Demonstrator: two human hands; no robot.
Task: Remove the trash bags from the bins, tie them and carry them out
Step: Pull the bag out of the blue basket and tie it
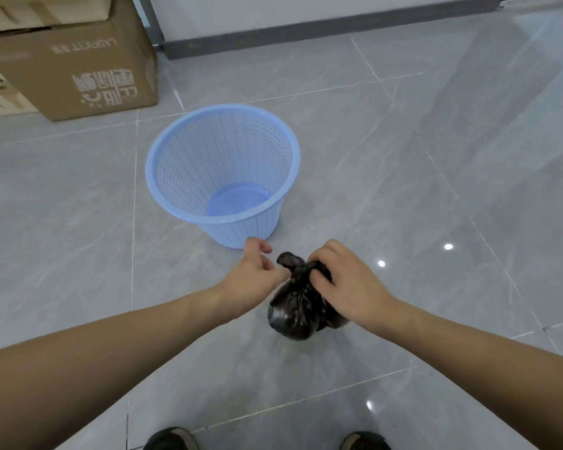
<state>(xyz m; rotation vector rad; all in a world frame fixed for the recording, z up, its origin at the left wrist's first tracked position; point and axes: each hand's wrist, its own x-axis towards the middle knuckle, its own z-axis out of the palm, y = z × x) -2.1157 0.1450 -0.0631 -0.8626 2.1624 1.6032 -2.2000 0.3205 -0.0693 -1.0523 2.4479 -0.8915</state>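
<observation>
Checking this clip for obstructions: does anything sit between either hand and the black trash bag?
Nothing visible does. The right hand already grips the neck of the black trash bag, and the left hand is at the knot beside it. The blue bin stands empty just beyond them, not in between.
</observation>
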